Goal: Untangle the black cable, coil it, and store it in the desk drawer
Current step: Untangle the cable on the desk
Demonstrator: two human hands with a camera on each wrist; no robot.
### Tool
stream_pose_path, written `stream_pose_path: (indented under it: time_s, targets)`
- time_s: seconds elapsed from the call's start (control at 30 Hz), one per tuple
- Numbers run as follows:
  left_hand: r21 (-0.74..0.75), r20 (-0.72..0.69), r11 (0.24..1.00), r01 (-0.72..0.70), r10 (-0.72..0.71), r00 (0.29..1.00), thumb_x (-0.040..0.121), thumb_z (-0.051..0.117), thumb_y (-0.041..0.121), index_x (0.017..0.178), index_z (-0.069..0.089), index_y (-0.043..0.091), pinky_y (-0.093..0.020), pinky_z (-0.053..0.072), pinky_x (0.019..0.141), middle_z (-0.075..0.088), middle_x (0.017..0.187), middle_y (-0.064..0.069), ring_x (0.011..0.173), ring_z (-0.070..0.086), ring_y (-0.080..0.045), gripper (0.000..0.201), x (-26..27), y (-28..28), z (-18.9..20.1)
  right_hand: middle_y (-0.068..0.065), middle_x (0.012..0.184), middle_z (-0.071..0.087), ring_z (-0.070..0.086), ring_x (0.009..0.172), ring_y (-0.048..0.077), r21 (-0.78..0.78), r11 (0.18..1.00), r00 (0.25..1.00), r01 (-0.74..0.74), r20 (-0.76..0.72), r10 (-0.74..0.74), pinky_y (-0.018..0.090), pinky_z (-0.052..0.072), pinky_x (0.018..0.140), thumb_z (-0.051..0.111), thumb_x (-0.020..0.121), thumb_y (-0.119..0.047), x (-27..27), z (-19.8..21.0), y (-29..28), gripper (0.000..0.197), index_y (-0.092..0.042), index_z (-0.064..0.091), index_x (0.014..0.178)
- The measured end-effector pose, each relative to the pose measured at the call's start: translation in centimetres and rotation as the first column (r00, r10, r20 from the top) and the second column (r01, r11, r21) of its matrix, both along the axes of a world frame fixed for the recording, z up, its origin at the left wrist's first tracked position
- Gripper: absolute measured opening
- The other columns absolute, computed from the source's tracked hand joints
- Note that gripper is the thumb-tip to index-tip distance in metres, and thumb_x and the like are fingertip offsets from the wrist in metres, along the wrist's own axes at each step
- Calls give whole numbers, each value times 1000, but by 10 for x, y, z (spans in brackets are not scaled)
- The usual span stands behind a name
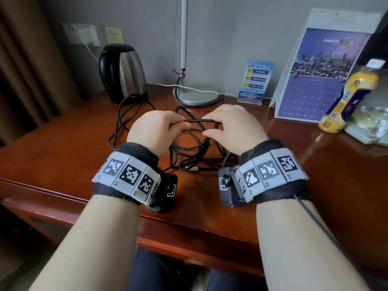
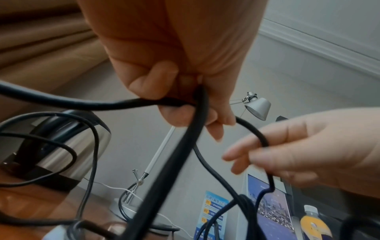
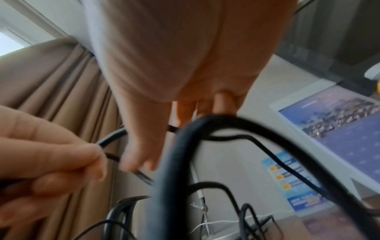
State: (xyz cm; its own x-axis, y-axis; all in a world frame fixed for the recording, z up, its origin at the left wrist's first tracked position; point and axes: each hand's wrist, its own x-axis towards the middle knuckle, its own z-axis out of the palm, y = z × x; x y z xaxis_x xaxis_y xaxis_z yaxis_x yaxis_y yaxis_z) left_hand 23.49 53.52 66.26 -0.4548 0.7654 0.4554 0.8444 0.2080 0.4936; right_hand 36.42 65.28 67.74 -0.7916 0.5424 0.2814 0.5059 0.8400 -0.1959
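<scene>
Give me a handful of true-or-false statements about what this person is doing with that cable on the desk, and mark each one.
1. The left hand grips a strand of the black cable. True.
2. The black cable is already wound into a neat coil. False: it lies in loose, crossing loops on the desk.
3. The right hand rests flat on the desk, away from the cable. False: its fingers are hooked round a loop of it.
4. A kettle stands at the back left of the desk. True.
5. The yellow bottle lies on its side by the kettle. False: it stands at the far right, beside the calendar.
</scene>
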Motion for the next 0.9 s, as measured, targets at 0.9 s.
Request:
stream_pose_path:
  time_s: [0.9]
  targets:
    - [23,-18,998,-54,54,998,89,59,30,98,72,15,-24,39,72,61,79,2,78,56,-17,22,-7,-9,5,-4,118,56,52,108,20,36,977,931,212,-311,-190,29,39,82,46,95,-33,14,8,14,26,-33,67,110]
